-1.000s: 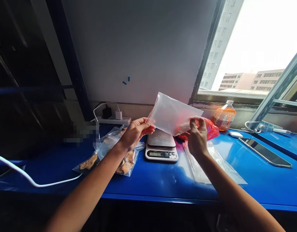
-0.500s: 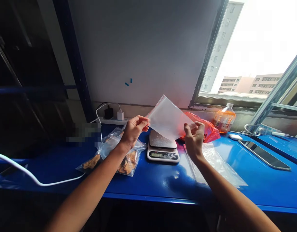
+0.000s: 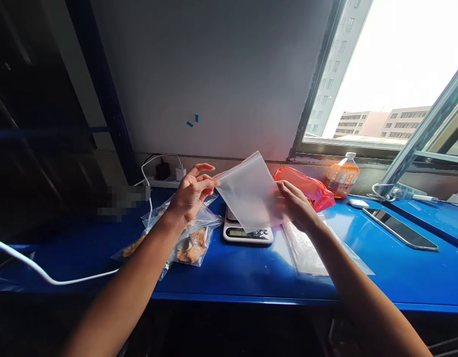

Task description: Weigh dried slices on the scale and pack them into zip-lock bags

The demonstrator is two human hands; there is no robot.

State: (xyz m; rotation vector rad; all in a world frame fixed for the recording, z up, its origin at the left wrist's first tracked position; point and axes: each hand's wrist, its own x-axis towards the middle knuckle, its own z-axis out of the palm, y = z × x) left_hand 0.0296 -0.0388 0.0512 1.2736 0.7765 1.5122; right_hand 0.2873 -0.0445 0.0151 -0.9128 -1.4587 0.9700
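A translucent zip-lock bag (image 3: 247,193) with a red line along its top edge is held up, tilted, in front of me. My left hand (image 3: 193,191) pinches its upper left corner between thumb and finger, the other fingers raised. My right hand (image 3: 294,203) grips the bag's right side, with some fingers behind the film. Beneath the bag is a white kitchen scale (image 3: 253,237), its plate mostly hidden. Clear bags holding brown dried pieces (image 3: 193,245) lie below my left hand. A stack of flat clear bags (image 3: 314,253) lies under my right forearm.
A red plastic bag (image 3: 306,186) with dark contents stands behind my right hand. Farther right are an orange drink bottle (image 3: 343,176), a white earphone case (image 3: 358,203) and a phone (image 3: 400,228). A white cable (image 3: 65,282) runs across the left of the blue table (image 3: 229,287).
The zip-lock bag has turned and its lower corner now hangs in front of the scale. My right hand has shifted to the bag's side, and my left fingers have lifted apart. The view has shifted slightly.
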